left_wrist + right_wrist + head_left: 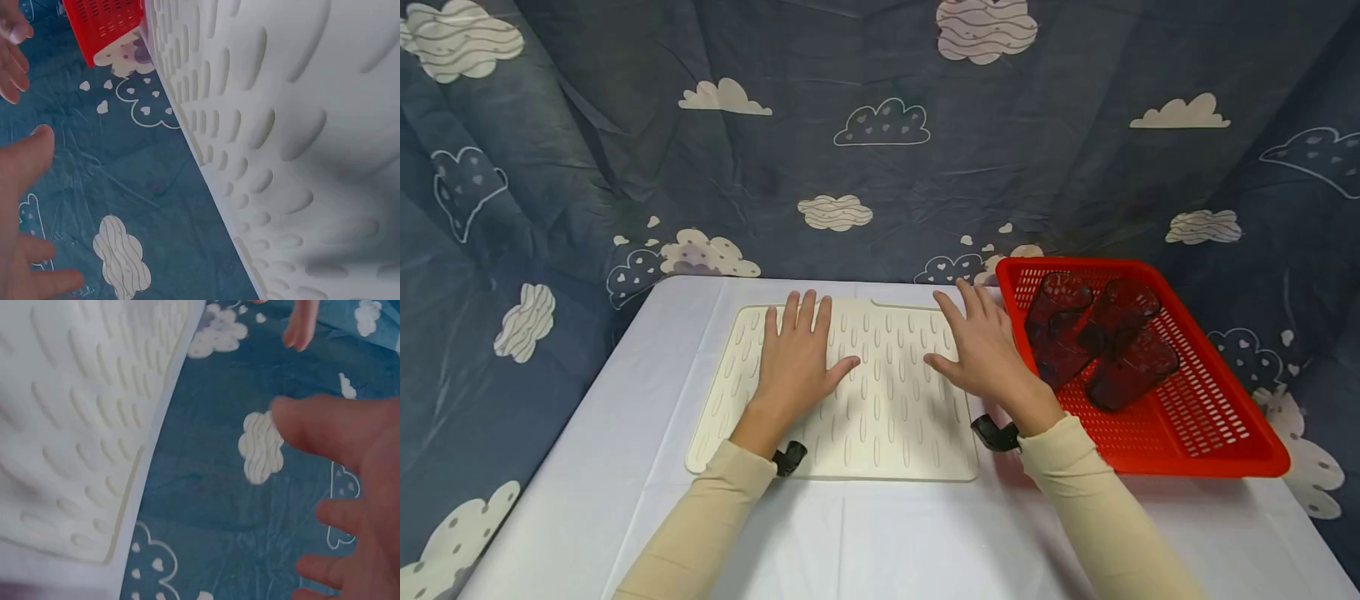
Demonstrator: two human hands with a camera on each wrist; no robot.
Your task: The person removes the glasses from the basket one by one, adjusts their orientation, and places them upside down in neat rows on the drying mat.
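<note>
A cream mat or drying board [872, 400] with rows of raised oval ridges lies flat on the white-covered table. Over its left half is my left hand [797, 354], fingers straight and pointing away, thumb out to the side. My right hand [981, 346] hovers by the board's right edge with fingers spread, holding nothing. In the left wrist view the left thumb [28, 159] and fingers stand apart from the ridged surface. Likewise, the right wrist view has the right thumb [325, 428] and fingers clear of the board [75, 425].
At the right, a red perforated plastic basket [1217, 408] holds several dark tinted drinking glasses [1131, 367] lying tilted together. The white tablecloth [842, 533] spreads around the board. Behind the table hangs a dark blue curtain [850, 75] with a cloud print.
</note>
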